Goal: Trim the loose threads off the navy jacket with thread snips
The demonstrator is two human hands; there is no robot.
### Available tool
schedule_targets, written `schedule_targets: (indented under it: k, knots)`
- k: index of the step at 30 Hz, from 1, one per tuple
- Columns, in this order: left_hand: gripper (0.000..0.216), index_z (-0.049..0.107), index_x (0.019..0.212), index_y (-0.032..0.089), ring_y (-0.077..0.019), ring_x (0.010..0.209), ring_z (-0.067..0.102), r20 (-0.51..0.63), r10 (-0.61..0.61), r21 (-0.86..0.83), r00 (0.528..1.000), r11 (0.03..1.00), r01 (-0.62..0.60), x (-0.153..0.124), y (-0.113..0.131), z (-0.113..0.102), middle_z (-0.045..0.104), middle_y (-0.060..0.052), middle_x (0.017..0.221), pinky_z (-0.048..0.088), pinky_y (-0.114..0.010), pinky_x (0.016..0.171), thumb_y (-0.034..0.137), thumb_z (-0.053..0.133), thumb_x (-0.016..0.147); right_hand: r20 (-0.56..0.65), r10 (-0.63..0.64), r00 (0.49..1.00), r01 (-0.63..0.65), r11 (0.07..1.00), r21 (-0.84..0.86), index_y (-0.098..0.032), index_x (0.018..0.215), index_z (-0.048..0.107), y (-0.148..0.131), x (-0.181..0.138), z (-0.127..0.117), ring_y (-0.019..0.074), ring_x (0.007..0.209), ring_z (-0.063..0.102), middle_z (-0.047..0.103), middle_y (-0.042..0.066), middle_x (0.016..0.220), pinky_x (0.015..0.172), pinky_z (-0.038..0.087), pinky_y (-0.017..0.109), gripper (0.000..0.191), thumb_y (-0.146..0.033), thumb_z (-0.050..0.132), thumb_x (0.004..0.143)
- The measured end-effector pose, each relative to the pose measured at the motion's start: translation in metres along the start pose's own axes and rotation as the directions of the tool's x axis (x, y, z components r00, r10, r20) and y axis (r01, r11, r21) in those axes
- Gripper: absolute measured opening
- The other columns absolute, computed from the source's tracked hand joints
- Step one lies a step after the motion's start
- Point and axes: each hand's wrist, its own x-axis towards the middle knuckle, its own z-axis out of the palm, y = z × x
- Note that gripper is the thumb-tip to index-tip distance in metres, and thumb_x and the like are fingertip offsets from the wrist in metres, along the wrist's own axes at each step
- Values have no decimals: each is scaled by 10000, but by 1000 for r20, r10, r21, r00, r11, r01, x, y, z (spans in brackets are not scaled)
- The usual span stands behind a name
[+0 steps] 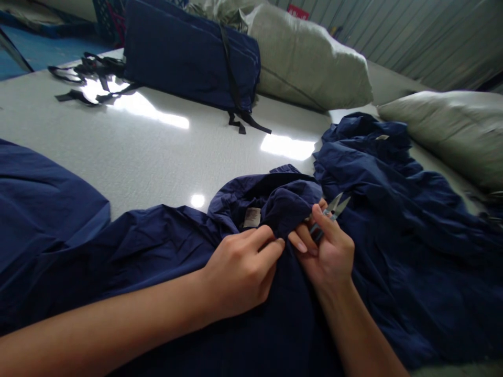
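Note:
A navy blue garment [165,235] lies spread across the near side of the table, its gathered opening showing a small white label [252,217]. My left hand [243,267] is closed, pinching the fabric just below that label. Close beside it, my right hand [328,246] has its fingers curled round a pair of thread snips [332,212]. The two blades point up and away to the right, parted from each other. Fingers of the right hand also touch the edge of the garment; whether they grip it is hard to see.
More navy fabric [393,225] is heaped on the right. Behind stands a folded navy stack [188,57] tied with a black strap, with loose black straps [94,73] at its left. Large pale sacks [306,57] line the back of the white table [157,152].

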Motion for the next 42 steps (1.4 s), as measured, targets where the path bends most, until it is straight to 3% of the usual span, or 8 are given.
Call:
schedule_targets:
  k: [2,5,8,11,15,22,32,42]
  knots:
    - [185,709,1007,136,-164,728,669,-26,-187,-191,982,965,179,5,-2,-1,695,-66,881,565,-279,653,142,524,996,3,12,1000,-12,1000,-5,-229,784,597,0,-1,1,2,295,274,550,-125,567,326,395,146,321,-229,908,705]
    - [125,653,1013,181,-115,582,639,12,-534,-508,846,726,465,14,-6,-3,658,2,822,513,-235,535,296,656,965,29,19,999,-19,1000,-23,-231,772,578,-1,-2,3,4,289,253,490,-136,530,314,390,137,338,-241,911,715]
    - [294,652,1018,192,-98,568,591,51,-657,-645,752,553,527,21,-10,-4,628,23,831,470,-224,515,386,800,856,83,29,996,-24,998,-57,-226,757,562,-2,-5,5,-1,289,230,513,-126,547,302,389,134,332,-269,891,747]
    - [247,715,861,175,-108,702,556,39,-609,-693,792,555,461,24,-13,-6,596,13,841,454,-234,626,348,873,784,121,58,991,-47,995,-87,-225,761,560,-2,-7,5,-2,290,190,464,-135,513,287,384,130,323,-299,875,779]
    - [211,758,740,158,-137,785,543,139,-535,-804,833,431,411,24,-15,-10,574,-6,855,423,-280,697,330,871,790,110,65,992,-48,988,-149,-234,745,526,1,-9,5,18,285,206,358,-150,438,275,399,140,359,-339,866,797]
    - [292,688,618,157,-138,792,491,240,-516,-889,822,222,399,21,-20,-10,472,15,825,379,-317,753,311,923,699,-17,-58,998,53,979,-195,-216,660,499,6,-9,12,28,279,286,398,-127,412,249,354,123,362,-255,850,741]
    - [327,652,628,166,-177,895,526,340,-504,-878,794,133,460,20,-25,-9,506,-11,905,429,-336,816,366,898,709,-79,-34,996,18,981,-194,-217,629,450,7,-8,12,24,298,299,391,-128,454,245,340,127,358,-202,802,697]
    - [209,736,711,179,-171,865,584,353,-458,-896,816,84,435,15,-29,-4,592,-27,919,495,-333,838,310,896,740,-26,-8,1000,2,970,-243,-210,585,465,4,-9,11,19,286,265,372,-120,431,264,330,140,318,-218,772,666]
